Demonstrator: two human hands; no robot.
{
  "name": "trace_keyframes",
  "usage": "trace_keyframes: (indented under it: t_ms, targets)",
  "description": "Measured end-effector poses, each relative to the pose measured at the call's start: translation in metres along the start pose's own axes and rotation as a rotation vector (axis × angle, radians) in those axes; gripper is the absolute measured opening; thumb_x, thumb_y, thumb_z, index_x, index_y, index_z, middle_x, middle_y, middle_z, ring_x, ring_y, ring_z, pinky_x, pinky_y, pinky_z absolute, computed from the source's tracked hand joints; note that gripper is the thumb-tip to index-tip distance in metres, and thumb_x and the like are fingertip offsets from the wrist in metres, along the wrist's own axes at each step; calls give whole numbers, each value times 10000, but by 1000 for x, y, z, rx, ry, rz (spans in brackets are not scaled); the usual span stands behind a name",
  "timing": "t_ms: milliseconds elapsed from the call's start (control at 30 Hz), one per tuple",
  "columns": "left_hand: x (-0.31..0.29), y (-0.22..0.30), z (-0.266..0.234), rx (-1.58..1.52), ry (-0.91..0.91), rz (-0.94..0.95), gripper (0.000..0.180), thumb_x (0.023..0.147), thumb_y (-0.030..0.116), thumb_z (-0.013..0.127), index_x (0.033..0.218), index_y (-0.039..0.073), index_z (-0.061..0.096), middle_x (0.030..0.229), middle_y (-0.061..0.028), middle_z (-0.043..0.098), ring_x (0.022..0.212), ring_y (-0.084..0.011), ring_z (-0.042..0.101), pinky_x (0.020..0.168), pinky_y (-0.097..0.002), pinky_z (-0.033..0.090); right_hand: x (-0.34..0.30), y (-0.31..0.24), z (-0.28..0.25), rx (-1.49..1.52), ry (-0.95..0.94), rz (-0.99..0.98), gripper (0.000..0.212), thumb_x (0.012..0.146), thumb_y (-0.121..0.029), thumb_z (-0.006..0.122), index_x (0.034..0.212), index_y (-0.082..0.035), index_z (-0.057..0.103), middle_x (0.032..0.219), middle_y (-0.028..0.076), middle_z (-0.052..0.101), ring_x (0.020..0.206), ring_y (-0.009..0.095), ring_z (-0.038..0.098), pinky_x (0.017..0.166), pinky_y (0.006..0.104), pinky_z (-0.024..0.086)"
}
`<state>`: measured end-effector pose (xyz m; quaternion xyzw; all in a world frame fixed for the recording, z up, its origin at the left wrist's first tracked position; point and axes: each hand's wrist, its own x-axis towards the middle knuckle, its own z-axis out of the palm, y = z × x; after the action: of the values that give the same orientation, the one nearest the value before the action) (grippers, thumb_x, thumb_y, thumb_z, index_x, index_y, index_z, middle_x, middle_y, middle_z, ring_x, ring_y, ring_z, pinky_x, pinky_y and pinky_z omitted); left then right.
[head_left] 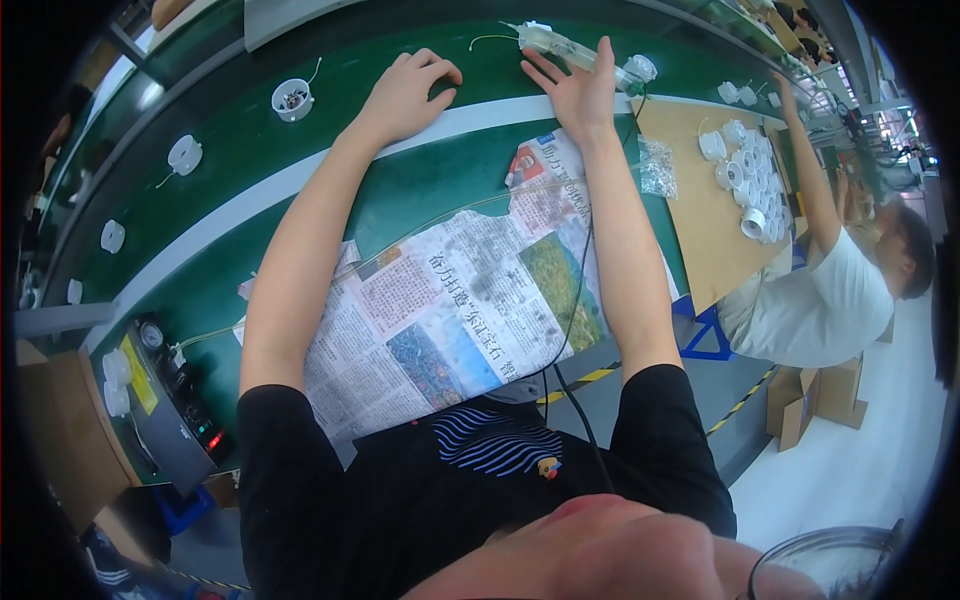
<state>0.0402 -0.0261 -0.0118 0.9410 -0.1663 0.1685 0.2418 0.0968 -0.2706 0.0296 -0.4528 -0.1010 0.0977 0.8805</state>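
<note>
Having a long, translucent, yellowish syringe (pixel 565 50) slanting across the green conveyor belt (pixel 350 50), passing behind the raised thumb of the right hand (pixel 583 103). Turning that palm up and spreading its fingers loosely apart — not being able to tell whether thumb and fingers are pinching the barrel or merely lying against it. Seeing a round white plastic cup with a thin wire (pixel 536 35) at the syringe's left end, and another round white cup (pixel 640 68) near its right end. Resting the left hand (pixel 408 98) well apart, just past the pale belt edge (pixel 240 205), curling its fingers loosely, leaving a gap to the thumb and showing nothing in the grasp. Spreading below, between both forearms: printed newspaper sheets (pixel 400 300). Standing farther left: a white cup filled with small metal parts (pixel 292 100) and a dark control box with a gauge (pixel 185 430). Lying right: a brown cardboard sheet (pixel 690 220), bearing clustered white cups (pixel 750 175). Sitting beyond: a co-worker in a white shirt (pixel 825 310).
</note>
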Motion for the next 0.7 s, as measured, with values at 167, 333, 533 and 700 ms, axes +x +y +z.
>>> trace_keyframes:
  t_ms: [167,333,533,700]
  targets:
    - [1,3,0,9,3,-23,219,952,203,652,1163,150,675,1220,-63,599,1217,-279,552,1040,-394,479,1,6,-11,-58,-44,-19,602,1034,-435,436,1324,90,484,1363,268,536,1282,403,554,1174,487,407]
    - [-1,5,4,-52,97,-55,251,951,194,660,1201,164,662,1307,-67,581,1304,-286,515,1066,-410,472,1,9,-10,-150,-90,-58,581,1026,-419,436,1285,98,499,1277,263,603,1153,376,619,1079,455,479]
    - [-2,-3,13,53,217,-2,366,921,248,712,1267,149,647,1390,-103,556,1318,-311,518,1077,-417,464,-4,11,-8,-179,-40,-75,603,1029,-449,427,1278,95,509,1252,254,621,1028,342,641,951,442,522]
    - [-1,-6,22,136,160,-21,491,943,275,677,1418,196,579,1576,-102,419,1441,-313,396,1175,-456,382,-3,11,-10,-226,-72,-60,607,1032,-469,426,1274,81,511,1245,249,622,1026,342,643,952,442,521]
